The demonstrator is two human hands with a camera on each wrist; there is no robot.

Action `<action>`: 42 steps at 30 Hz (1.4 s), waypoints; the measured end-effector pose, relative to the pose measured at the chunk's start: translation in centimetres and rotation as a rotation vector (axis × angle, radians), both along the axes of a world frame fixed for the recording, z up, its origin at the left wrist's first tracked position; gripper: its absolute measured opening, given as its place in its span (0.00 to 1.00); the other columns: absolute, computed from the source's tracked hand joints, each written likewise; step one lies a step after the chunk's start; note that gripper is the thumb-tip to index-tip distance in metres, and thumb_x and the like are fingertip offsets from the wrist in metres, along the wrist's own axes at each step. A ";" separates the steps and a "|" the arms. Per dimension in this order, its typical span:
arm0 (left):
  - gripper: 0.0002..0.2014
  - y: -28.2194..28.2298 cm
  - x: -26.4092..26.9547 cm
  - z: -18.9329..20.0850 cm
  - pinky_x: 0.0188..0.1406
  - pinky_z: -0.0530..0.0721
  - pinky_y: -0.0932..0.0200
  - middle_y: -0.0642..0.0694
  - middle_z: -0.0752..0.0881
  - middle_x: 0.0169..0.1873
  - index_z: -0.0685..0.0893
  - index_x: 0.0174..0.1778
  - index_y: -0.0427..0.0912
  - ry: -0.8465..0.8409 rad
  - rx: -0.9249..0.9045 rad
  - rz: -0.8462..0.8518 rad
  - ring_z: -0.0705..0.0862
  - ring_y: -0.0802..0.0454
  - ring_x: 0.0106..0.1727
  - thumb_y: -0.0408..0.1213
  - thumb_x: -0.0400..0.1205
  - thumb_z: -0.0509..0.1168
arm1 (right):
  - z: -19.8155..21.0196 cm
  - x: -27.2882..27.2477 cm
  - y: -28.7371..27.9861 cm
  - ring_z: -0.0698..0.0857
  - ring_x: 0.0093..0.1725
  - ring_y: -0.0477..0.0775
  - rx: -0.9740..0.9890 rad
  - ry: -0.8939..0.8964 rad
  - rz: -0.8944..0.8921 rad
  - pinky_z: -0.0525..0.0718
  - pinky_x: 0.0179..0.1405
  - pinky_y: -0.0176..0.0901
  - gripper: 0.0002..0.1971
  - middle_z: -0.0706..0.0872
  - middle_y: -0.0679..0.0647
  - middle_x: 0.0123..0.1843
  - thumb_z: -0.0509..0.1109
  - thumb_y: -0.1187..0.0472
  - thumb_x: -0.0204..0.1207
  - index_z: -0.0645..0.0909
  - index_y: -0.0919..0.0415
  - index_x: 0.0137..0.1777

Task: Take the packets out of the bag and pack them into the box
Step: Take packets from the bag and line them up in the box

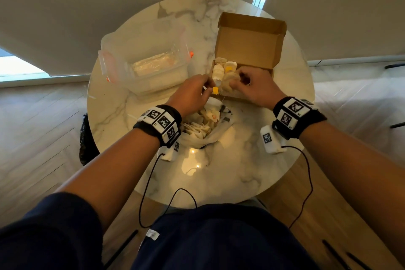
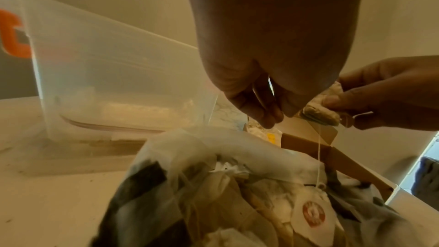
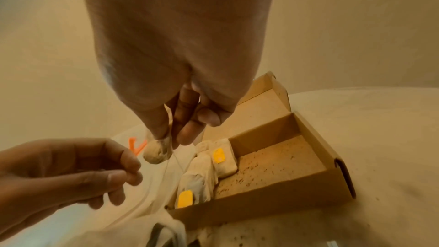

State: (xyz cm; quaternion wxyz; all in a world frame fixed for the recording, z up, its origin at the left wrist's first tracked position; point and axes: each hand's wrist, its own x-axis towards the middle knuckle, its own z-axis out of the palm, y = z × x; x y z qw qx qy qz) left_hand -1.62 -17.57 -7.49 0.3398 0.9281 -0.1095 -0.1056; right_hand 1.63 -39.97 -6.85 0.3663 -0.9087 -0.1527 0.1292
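A white bag (image 1: 221, 138) full of tea packets lies open in the middle of the table, just under my wrists. Behind it stands the open cardboard box (image 1: 249, 46) with a few packets (image 3: 206, 172) along its left side, two showing yellow tags. My right hand (image 3: 171, 138) pinches a round tea packet (image 3: 156, 153) above the box's near left corner. A thin string (image 2: 319, 147) hangs from that packet down into the bag (image 2: 190, 157). My left hand (image 1: 207, 87) is close beside it, its thumb and fingers pinched on a string, with a yellow tag (image 1: 215, 90) hanging at their tips.
A clear plastic container (image 1: 144, 68) with orange clips stands at the table's left, close to my left hand. The round marble table (image 1: 219, 171) ends just right of the box. Loose tea crumbs dot the box floor (image 3: 273, 166).
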 end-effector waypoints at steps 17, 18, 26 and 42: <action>0.09 -1.1 2.4 -3.1 0.46 0.74 0.61 0.51 0.86 0.47 0.91 0.53 0.44 0.106 -0.006 -0.272 0.80 0.56 0.46 0.41 0.85 0.66 | -0.9 3.2 -0.8 0.82 0.43 0.48 0.022 0.072 -0.053 0.80 0.43 0.39 0.10 0.86 0.51 0.44 0.71 0.51 0.82 0.85 0.58 0.54; 0.10 -1.0 2.3 -3.0 0.46 0.73 0.62 0.49 0.87 0.49 0.90 0.55 0.44 0.119 -0.010 -0.268 0.79 0.57 0.46 0.42 0.86 0.65 | -1.0 3.1 -0.8 0.82 0.42 0.46 0.028 0.067 -0.066 0.79 0.41 0.36 0.10 0.86 0.50 0.43 0.71 0.52 0.82 0.85 0.57 0.53; 0.13 -0.8 0.9 -2.4 0.59 0.80 0.44 0.50 0.84 0.58 0.89 0.57 0.56 0.160 0.114 -0.354 0.80 0.50 0.58 0.53 0.78 0.69 | -1.0 2.5 -0.8 0.83 0.44 0.41 0.045 0.088 -0.082 0.75 0.42 0.32 0.11 0.87 0.47 0.46 0.71 0.52 0.82 0.86 0.56 0.59; 0.07 0.3 1.5 0.1 0.43 0.77 0.77 0.57 0.88 0.42 0.84 0.54 0.45 0.017 -0.207 -0.025 0.85 0.69 0.43 0.41 0.83 0.71 | 0.2 0.0 -1.6 0.85 0.41 0.47 -0.022 0.118 0.095 0.80 0.40 0.40 0.07 0.88 0.48 0.41 0.75 0.51 0.79 0.88 0.53 0.49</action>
